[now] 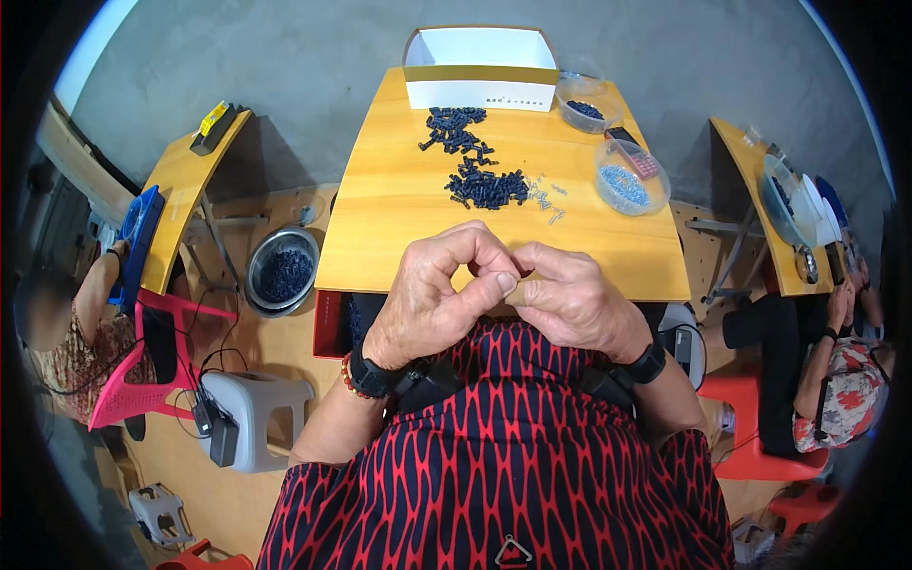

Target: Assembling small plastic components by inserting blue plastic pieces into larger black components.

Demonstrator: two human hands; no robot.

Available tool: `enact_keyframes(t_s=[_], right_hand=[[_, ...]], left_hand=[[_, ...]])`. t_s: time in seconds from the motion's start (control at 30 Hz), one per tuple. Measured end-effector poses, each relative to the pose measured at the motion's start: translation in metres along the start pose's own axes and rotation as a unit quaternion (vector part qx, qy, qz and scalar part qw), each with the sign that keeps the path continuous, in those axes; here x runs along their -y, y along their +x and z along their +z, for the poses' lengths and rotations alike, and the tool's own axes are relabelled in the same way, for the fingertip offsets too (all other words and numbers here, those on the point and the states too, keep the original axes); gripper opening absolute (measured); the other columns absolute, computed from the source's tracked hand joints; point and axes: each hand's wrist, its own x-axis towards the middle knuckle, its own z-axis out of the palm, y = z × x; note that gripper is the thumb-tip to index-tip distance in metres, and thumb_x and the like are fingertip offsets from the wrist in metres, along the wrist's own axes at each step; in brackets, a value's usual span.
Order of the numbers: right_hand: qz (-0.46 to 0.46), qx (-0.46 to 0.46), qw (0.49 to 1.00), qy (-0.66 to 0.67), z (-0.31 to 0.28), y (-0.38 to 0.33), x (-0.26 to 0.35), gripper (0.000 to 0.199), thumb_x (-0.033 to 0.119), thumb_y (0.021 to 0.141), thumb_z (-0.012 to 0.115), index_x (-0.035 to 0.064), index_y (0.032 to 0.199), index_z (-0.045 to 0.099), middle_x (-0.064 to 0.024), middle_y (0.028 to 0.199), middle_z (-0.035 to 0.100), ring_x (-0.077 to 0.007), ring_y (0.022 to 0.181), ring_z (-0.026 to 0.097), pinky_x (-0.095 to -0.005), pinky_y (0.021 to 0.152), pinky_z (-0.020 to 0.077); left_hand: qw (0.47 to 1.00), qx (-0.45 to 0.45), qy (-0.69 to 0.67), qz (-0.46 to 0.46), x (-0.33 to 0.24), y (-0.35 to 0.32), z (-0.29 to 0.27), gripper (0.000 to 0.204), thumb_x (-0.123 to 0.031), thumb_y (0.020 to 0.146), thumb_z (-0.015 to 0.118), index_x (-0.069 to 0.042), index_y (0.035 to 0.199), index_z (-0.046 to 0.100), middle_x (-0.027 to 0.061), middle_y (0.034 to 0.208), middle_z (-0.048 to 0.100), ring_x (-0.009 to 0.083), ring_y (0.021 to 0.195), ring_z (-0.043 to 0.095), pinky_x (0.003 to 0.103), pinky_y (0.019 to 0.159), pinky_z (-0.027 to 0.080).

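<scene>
My left hand (439,294) and right hand (573,302) meet fingertip to fingertip, pinching something too small to identify, just nearer me than the loose pile of small dark plastic pieces (475,161) on the yellow wooden tabletop (380,209). I judge much remains: that pile is still large, and the white cardboard box (480,66) beyond it looks empty.

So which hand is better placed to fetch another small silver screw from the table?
Probably the right hand: the silver screws lie right of the dark parts pile, nearer that side. Both hands are pinched together now, the left hand farther away.
</scene>
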Motion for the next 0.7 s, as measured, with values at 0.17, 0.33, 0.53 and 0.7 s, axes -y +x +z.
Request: enact_keyframes(t_s=[0.17, 0.33, 0.53, 0.7], right_hand=[[0.004, 0.040, 0.999, -0.014, -0.002, -0.003, 0.001, 0.036, -0.006, 0.069, 0.073, 0.0092, 0.101, 0.075, -0.0069, 0.081, 0.058, -0.0256, 0.069, 0.061, -0.0348, 0.058, 0.0507], [0.011, 0.042, 0.999, -0.033, -0.005, 0.001, 0.007, 0.040, -0.003, 0.069, 0.073, 0.0109, 0.107, 0.075, -0.0059, 0.080, 0.058, -0.0255, 0.071, 0.062, -0.0348, 0.061, 0.0525], [0.017, 0.043, 0.998, -0.040, -0.013, 0.002, 0.009, 0.044, -0.002, 0.070, 0.075, 0.0097, 0.112, 0.073, -0.0068, 0.083, 0.061, -0.0272, 0.073, 0.063, -0.0359, 0.061, 0.0531], [0.002, 0.029, 0.998, -0.053, -0.014, 0.002, 0.011, 0.042, 0.000, 0.071, 0.077, 0.0087, 0.113, 0.073, -0.0075, 0.084, 0.061, -0.0275, 0.071, 0.063, -0.0363, 0.059, 0.0524]], left_hand=[[0.992, 0.024, -0.049, -0.110, -0.004, -0.004, 0.000, 0.008, -0.006, 0.093, 0.067, 0.002, 0.091, 0.065, 0.0031, 0.088, 0.065, 0.0100, 0.082, 0.058, 0.026, 0.076, 0.049], [0.987, 0.045, -0.112, -0.104, 0.000, -0.004, -0.008, 0.012, -0.009, 0.094, 0.070, 0.001, 0.097, 0.065, 0.0060, 0.094, 0.065, 0.0112, 0.088, 0.058, 0.027, 0.081, 0.048], [0.995, 0.048, -0.082, 0.009, -0.005, -0.005, -0.006, 0.011, -0.006, 0.088, 0.074, 0.000, 0.094, 0.066, 0.0089, 0.100, 0.065, 0.0176, 0.092, 0.061, 0.031, 0.085, 0.048], [0.996, 0.019, 0.015, 0.083, -0.011, -0.003, -0.001, 0.013, -0.007, 0.085, 0.077, -0.004, 0.093, 0.066, 0.0103, 0.098, 0.066, 0.0195, 0.092, 0.063, 0.031, 0.083, 0.049]])
